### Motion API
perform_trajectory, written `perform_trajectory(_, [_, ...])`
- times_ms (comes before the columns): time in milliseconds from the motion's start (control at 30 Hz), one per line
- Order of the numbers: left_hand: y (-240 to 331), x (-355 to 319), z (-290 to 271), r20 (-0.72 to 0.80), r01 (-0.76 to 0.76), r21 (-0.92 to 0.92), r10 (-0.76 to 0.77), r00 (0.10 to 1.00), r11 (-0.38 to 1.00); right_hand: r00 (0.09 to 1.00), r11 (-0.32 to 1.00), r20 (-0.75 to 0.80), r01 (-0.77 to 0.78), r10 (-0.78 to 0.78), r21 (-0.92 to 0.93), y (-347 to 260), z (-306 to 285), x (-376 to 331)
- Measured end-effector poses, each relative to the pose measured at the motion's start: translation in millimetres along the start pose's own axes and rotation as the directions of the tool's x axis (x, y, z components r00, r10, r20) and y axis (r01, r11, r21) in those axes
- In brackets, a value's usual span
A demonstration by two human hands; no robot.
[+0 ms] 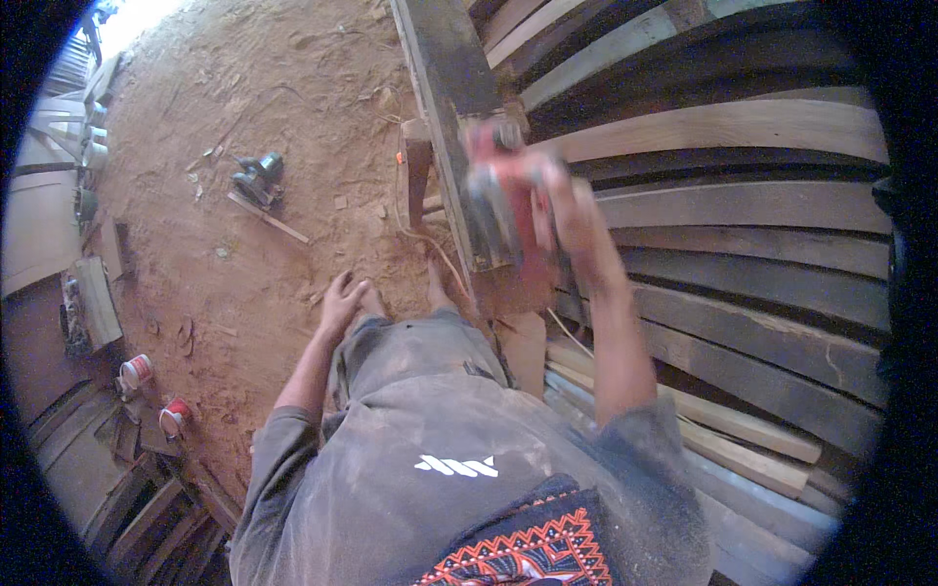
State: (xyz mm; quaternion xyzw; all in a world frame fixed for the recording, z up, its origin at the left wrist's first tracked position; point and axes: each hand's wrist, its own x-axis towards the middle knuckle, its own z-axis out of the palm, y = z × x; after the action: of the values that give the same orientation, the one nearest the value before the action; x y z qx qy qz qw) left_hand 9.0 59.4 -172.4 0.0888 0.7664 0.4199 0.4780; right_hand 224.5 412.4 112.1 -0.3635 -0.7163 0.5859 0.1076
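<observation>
1. A long, dark-grey wooden beam [438, 88] fills the top middle.
2. A blurry red-and-grey power tool [515, 186] is upper middle; it's probably heavy and hard, best held by its handle.
3. The right hand [578, 223] grips it.
4. The left hand [342, 303], fingers spread, looks empty.

Nothing I can actually read here tbh. The dusty shirt [401, 425] has a white logo [455, 466] on it, just slanted bars. There's printing on the white can [136, 371] and the red can [174, 418] on the left, way too small to read. The red power tool [525, 186] is motion-blurred, so can't tell if it's lettered.
</observation>
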Motion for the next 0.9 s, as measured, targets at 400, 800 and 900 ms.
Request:
perform_trajectory(400, [-21.5, -29.7, -48.9, -0.26, 0.163, -0.283, -0.239, 0.936, 0.945, 0.974, 0.979, -0.116, -0.187, 0.196, 0.084, -49.3, 34.0, 84.3])
perform_trajectory(800, [-24.7, -14.4, -54.3, -0.105, 0.162, -0.299, -0.201, 0.974, 0.941, 0.988, 0.934, -0.134, -0.119, 0.078, -0.336, 0.4, 36.7, -97.1])
perform_trajectory(900, [-84.7, -31.4, -88.5, -0.235, 0.333, -0.187, -0.371, 0.899, 0.924, 0.886, 0.893, -0.109, -0.446, 0.45, 0.059, 11.7, 44.6, -166.8])
